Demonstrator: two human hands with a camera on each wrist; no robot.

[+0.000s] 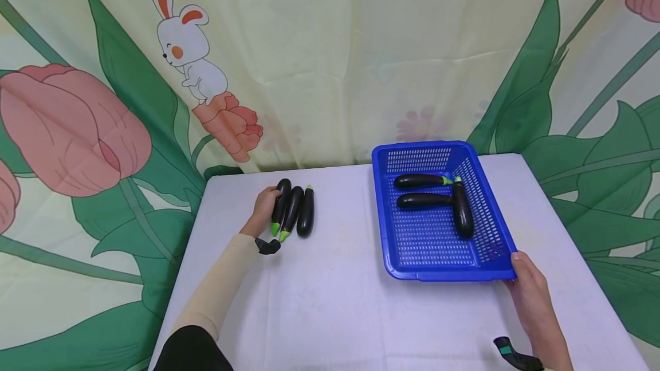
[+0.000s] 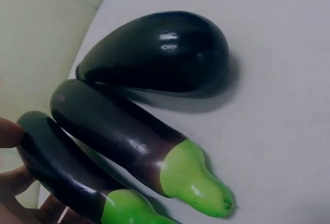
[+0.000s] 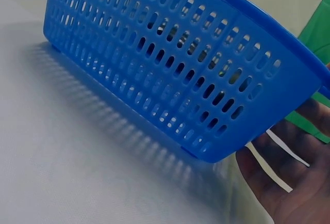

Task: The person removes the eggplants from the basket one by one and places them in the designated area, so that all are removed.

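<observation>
Left of centre, the left hand (image 1: 264, 206) grips a glossy, elongated eggplant (image 1: 281, 206). Lower right, the right hand (image 1: 532, 289) clasps a perforated blue basket (image 1: 448, 275).

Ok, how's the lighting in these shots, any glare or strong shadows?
Head view: bright, with soft shadows on the table; left wrist view: dimmer, glare spots on the uppermost eggplant, a soft shadow beside it; right wrist view: the blue basket casts a shadow dappled by light through its slots.
</observation>
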